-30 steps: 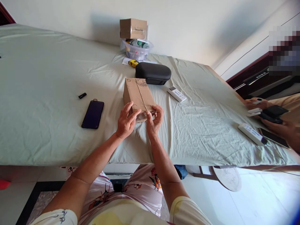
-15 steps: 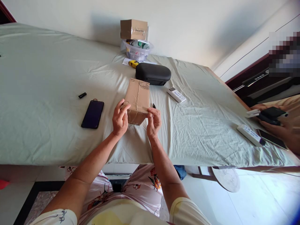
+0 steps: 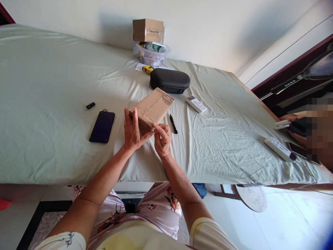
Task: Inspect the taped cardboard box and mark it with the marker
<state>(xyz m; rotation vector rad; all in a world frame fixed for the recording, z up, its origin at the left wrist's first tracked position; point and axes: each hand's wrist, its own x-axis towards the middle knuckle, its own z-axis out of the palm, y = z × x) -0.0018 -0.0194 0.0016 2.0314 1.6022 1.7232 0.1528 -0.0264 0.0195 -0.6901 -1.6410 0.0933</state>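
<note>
A flat cardboard parcel (image 3: 152, 107) with brown paper surface, clear tape and some pen drawing lay tilted over the pale green cotton sheet (image 3: 52, 104), at the middle of the bed and not resting flat. The left hand (image 3: 133, 133) was open with fingers spread and upright, and its fingertips pressed on the parcel's left end. The right hand (image 3: 162, 139) was narrow, with fingers curled close to the thumb, just under the parcel's lower edge; I could not tell if it touched the cardboard. A thin black marker pen (image 3: 173, 124) lay on the sheet just right of this hand. A glossy black smartphone (image 3: 102, 126) lay to the left, and a dark, rounded zip case (image 3: 169, 80) lay beyond the parcel. At the far right, another person's hand (image 3: 295, 130) was near a white remote control (image 3: 279, 149).
</note>
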